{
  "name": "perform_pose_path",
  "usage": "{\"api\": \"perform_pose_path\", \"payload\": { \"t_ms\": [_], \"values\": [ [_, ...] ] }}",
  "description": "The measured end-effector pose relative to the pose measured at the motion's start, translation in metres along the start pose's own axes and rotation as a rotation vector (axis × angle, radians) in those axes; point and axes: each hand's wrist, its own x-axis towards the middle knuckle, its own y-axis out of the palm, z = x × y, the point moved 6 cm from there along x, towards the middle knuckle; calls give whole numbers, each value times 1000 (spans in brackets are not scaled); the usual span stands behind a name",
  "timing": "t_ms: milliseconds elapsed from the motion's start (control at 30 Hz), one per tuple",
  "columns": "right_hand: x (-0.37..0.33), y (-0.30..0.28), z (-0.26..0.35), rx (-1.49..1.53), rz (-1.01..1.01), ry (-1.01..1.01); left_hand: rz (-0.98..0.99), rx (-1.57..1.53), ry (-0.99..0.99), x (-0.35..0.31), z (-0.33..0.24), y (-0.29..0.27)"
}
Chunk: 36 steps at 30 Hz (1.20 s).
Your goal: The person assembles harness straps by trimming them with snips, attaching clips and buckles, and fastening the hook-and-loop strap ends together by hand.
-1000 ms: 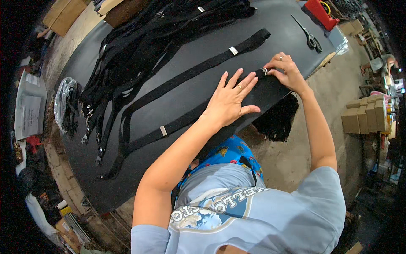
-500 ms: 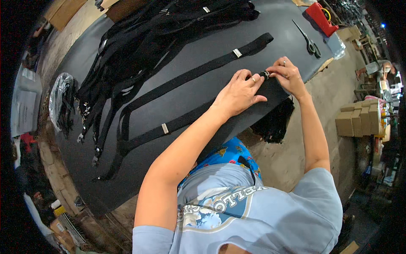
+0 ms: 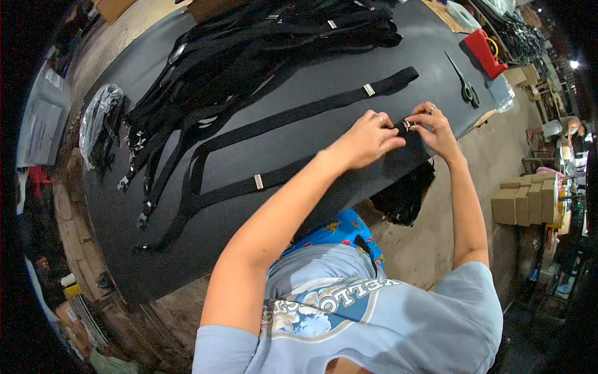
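A pair of black elastic suspenders lies spread across the dark table, its two straps meeting at the left. Each strap carries a silver slider, one of them the near slider. My left hand is closed on the near strap close to its right end, the palm facing down. At that end, a small silver metal clip sits between my hands. My right hand pinches at the clip with thumb and forefinger. My fingers partly cover the strap end, so how clip and strap join is hidden.
A heap of black suspenders with metal clips fills the table's far left. Scissors and a red tape dispenser lie at the far right. A clear plastic bag sits at the left edge. Cardboard boxes are stacked beyond the table.
The whole view has shifted slightly, so the table things appear lower and further right. Both hands stay together at the strap end; my left fingers have shifted a little around it.
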Motion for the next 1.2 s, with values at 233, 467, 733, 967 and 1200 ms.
{"api": "perform_pose_path", "payload": {
  "t_ms": [233, 467, 733, 967, 1200],
  "values": [
    [32, -16, 14, -87, 209, 7, -224, 142, -127, -38, 37, -119],
    [95, 38, 14, -262, 174, -220, -255, 460, -334, -93, 41, -140],
    [116, 30, 28, -282, 92, -270, -434, 444, -404, -115, 30, -151],
    [72, 33, 2, -145, -78, -354, -428, 491, -209, -122, 25, -123],
    [56, 27, 16, -65, -80, -310, -440, 378, -252, -83, 14, -113]
  ]
}}
